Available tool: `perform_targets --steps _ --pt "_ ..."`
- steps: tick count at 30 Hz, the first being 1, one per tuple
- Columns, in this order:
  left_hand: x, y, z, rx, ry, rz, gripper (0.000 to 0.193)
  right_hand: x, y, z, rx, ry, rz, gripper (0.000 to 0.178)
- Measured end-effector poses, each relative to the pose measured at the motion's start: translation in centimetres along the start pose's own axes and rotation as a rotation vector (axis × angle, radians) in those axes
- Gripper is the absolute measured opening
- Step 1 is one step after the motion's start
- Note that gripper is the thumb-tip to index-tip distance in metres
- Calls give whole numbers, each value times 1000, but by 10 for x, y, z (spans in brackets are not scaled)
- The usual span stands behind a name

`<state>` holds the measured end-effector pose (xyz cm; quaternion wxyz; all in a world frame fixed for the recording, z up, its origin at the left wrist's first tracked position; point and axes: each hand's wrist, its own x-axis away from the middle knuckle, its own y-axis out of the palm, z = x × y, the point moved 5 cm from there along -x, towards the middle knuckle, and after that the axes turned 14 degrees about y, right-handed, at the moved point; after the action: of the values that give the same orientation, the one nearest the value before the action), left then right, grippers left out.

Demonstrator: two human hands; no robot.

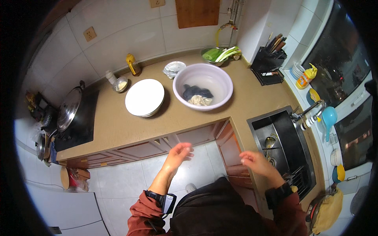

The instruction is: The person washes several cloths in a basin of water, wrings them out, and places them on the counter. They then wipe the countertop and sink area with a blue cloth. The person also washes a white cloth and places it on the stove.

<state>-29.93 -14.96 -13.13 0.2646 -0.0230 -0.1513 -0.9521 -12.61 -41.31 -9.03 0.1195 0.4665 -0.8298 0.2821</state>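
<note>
My left hand (178,157) is held in the air in front of the counter's edge, its fingers loosely bent and nothing in it. Empty too, my right hand (258,163) hovers between the counter's inner edge and the sink, with fingers loosely curled and apart. Ahead of both stands a pale lilac basin (224,70) on the counter. Cloudy water fills part of it, with a dark blue cloth-like bundle (193,91) and a cream-coloured crumpled piece (201,100) inside. Left of the basin is a bowl covered by a white round plate (145,97).
A black sink (291,137) with a faucet (311,110) lies to the right. Behind the basin are a bowl of green vegetables (220,54) and a foil dish (174,68). A knife block (271,59) occupies the corner. At left, a lidded pan (71,108) rests on the stove.
</note>
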Motion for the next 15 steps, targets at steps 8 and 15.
perform_targets --steps 8,15 --pt "-107 -15 35 -111 73 -58 26 -205 -62 -119 94 -265 19 17" --pt "-227 -17 48 -133 70 71 23 -419 -44 -129 896 -162 40 34"
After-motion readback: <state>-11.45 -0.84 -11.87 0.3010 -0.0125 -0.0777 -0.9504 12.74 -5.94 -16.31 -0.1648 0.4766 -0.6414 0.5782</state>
